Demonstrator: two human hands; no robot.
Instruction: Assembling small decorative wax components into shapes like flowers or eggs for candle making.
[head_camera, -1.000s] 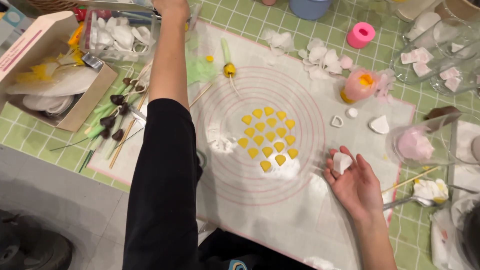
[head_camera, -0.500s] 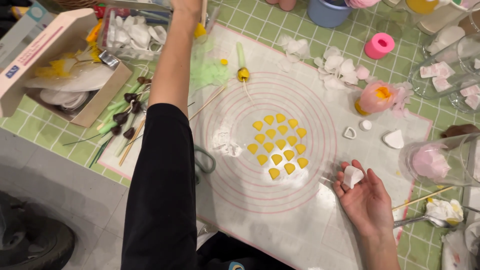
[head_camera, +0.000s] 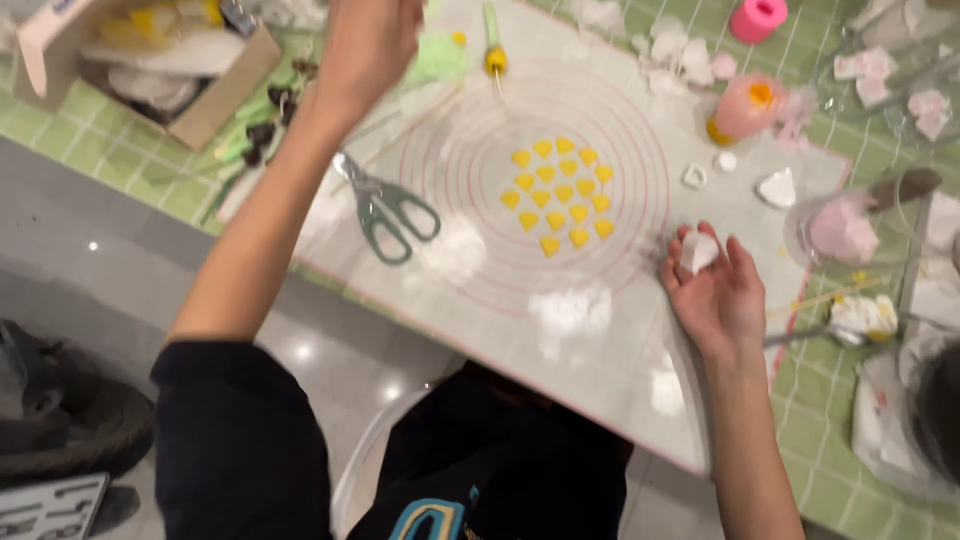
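Right hand (head_camera: 718, 292) cups a white lump (head_camera: 697, 250), palm up, right of the yellow hearts (head_camera: 560, 195). Left hand (head_camera: 368, 40) is raised far left; grip can't be told. Scissors (head_camera: 385, 208) lie on the mat (head_camera: 600, 350).

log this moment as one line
left hand: raised over mat's far left edge, grip unclear | right hand: cupping white clay lump | yellow hearts: clustered mid-mat | scissors: lying left

I see a small white lump of soft clay (head_camera: 697, 251), irregular and roughly wedge-shaped, cupped in my upturned right palm at the right edge of the translucent silicone mat (head_camera: 600, 330), just right of the yellow heart-shaped pieces (head_camera: 560, 193).
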